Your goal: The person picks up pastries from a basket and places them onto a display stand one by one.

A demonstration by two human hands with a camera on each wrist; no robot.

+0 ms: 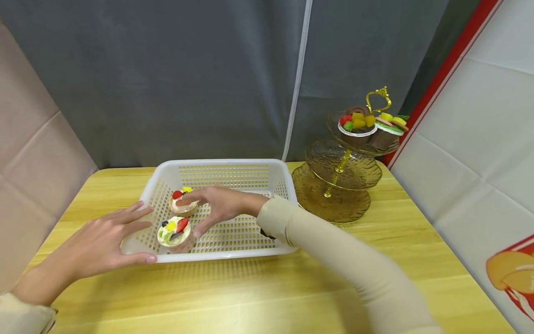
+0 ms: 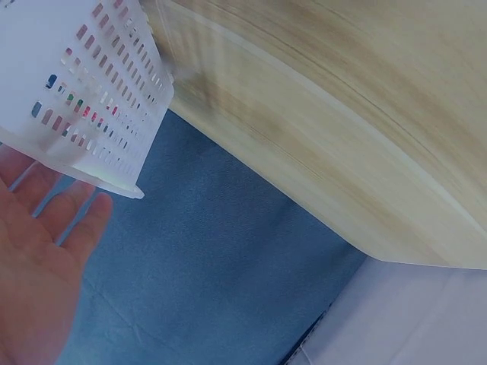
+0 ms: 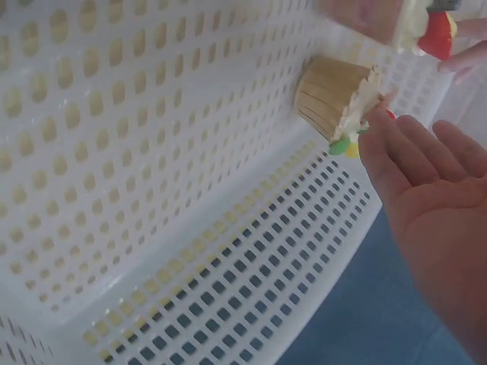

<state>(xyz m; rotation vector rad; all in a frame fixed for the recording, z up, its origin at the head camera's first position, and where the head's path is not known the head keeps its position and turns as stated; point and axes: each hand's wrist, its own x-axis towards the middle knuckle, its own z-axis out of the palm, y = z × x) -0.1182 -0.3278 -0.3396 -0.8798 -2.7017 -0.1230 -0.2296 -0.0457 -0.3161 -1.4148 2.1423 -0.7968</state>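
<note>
A white plastic basket [image 1: 221, 162] with slotted walls stands on the wooden table, two toy cupcakes at its left end. The rear cupcake [image 1: 184, 208] has cream and red and yellow fruit on top; its tan pleated cup [image 3: 331, 95] shows in the right wrist view. In front of it is a second cupcake [image 1: 176, 234] with strawberry, yellow and green pieces. My right hand [image 1: 223, 203] reaches into the basket, fingers spread over the rear cupcake, without gripping it. At the basket's left end, my left hand [image 1: 100, 239] has its fingers extended along the rim.
A three-tier amber glass stand [image 1: 344, 167] with a gold handle is right of the basket. Its top tier bears two brown dessert cups [image 1: 356, 132] topped with fruit. A grey curtain [image 1: 187, 79] hangs behind the table, and white panels [image 1: 479, 162] border the right side.
</note>
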